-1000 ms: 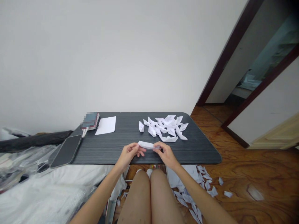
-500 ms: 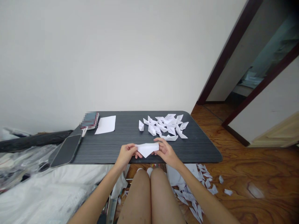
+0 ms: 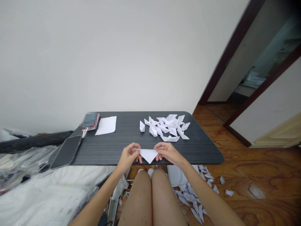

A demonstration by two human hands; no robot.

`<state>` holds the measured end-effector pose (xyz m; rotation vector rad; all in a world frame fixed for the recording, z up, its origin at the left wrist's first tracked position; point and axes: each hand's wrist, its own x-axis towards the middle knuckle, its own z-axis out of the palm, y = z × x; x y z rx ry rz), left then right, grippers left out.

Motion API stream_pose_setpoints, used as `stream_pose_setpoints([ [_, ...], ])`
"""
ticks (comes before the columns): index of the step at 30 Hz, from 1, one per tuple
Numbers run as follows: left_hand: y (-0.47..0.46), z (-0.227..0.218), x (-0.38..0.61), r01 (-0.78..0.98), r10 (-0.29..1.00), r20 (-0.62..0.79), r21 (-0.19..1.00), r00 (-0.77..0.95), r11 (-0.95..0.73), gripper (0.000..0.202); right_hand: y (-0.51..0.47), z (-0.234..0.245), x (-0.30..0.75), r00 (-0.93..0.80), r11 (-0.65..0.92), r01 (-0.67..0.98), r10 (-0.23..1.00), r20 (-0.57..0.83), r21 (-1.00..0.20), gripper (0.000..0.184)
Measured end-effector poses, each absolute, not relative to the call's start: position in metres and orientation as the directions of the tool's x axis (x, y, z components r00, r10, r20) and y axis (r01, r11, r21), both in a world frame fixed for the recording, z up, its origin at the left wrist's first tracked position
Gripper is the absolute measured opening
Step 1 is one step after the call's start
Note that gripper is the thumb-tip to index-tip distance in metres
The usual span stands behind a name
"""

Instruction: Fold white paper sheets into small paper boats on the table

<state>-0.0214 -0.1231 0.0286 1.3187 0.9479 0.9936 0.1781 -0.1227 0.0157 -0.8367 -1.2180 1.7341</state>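
Observation:
A folded white paper (image 3: 149, 155), its lower part a downward-pointing triangle, is held just above the near edge of the dark table (image 3: 98, 152). My left hand (image 3: 129, 155) pinches its left corner between thumb and fingers. On the other side, my right hand (image 3: 168, 152) grips the right corner the same way. Beyond my hands lies a cluster of folded paper boats (image 3: 162, 128). One paper boat (image 3: 170, 138) sits at the near side of that cluster, and another folded piece (image 3: 142, 126) stands a little apart on the left.
A stack of white paper sheets (image 3: 106, 125) lies at the back left beside a pixelated packet (image 3: 90, 120). A smartphone (image 3: 66, 151) rests at the table's left edge. Many folded papers (image 3: 188, 196) litter the wooden floor (image 3: 237, 169). White plastic wrapping (image 3: 54, 191) lies at left.
The paper has turned so its top edge is level and its point hangs lower. My right fingers have closed in at its right corner, and my left hand has shifted slightly.

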Motion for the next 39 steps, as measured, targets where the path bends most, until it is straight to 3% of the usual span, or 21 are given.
stream_pose_setpoints([
  [6, -0.125, 0.028, -0.023, -0.071, 0.945, 0.082, 0.995, 0.317, -0.063, 0.008, -0.122, 0.015, 0.177, -0.374, -0.213, -0.283, 0.922, -0.097, -0.935, 0.012],
  [13, -0.128, 0.025, -0.029, -0.208, 0.945, 0.124, 0.976, 0.304, -0.061, 0.015, -0.126, 0.018, 0.183, -0.443, -0.254, -0.395, 0.895, -0.06, -0.883, 0.023],
  [17, -0.125, 0.028, -0.025, -0.147, 0.955, 0.142, 0.983, 0.26, -0.107, 0.017, -0.125, 0.019, 0.181, -0.395, -0.189, -0.421, 0.919, -0.009, -0.887, 0.023],
  [22, -0.107, 0.034, -0.017, 0.011, 0.968, 0.216, 0.976, 0.13, -0.22, 0.017, -0.115, 0.018, 0.169, -0.163, -0.018, -0.398, 0.985, 0.052, -0.917, 0.016],
  [28, -0.094, 0.034, -0.01, 0.054, 0.979, 0.202, 0.978, 0.032, -0.204, 0.02, -0.103, 0.015, 0.155, 0.11, 0.143, -0.185, 0.986, 0.124, -0.972, 0.023],
  [32, -0.097, 0.029, -0.014, 0.254, 0.978, 0.207, 0.947, -0.013, -0.197, 0.021, -0.105, 0.012, 0.152, 0.144, 0.131, -0.022, 0.981, 0.126, -0.991, 0.024],
  [34, -0.099, 0.026, -0.019, 0.44, 0.961, 0.276, 0.861, 0.017, -0.255, 0.019, -0.108, 0.011, 0.152, 0.146, 0.118, 0.115, 0.98, 0.134, -0.986, 0.021],
  [36, -0.101, 0.023, -0.024, 0.618, 0.926, 0.36, 0.704, 0.113, -0.349, 0.017, -0.112, 0.011, 0.153, 0.133, 0.132, 0.32, 0.974, 0.182, -0.938, 0.017],
  [39, -0.104, 0.019, -0.029, 0.764, 0.872, 0.403, 0.459, 0.276, -0.454, 0.021, -0.119, 0.013, 0.152, 0.062, 0.161, 0.652, 0.963, 0.263, -0.741, 0.015],
])
